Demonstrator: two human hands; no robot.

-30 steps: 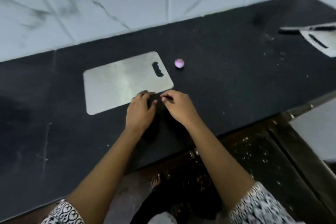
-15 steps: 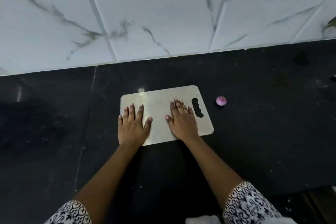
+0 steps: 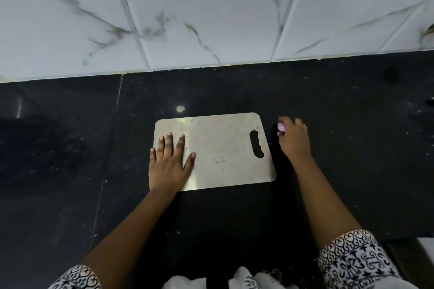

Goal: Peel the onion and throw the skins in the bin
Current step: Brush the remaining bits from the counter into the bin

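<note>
A small purple onion (image 3: 281,127) lies on the black counter just right of a steel cutting board (image 3: 223,148). My right hand (image 3: 293,141) is over the onion, with fingers and thumb curled around it; most of the onion is hidden under the fingers. My left hand (image 3: 169,162) lies flat with spread fingers on the board's left part, near its lower left corner. No bin is in view.
The black counter (image 3: 352,171) runs up to a white marble-tiled wall (image 3: 211,12) at the back. Small crumbs speckle the counter on the right. The counter's front edge and a pale surface (image 3: 426,246) show at the lower right.
My right hand left the board and moved right onto the onion. My left hand stays flat on the board. The view has shifted back over the board.
</note>
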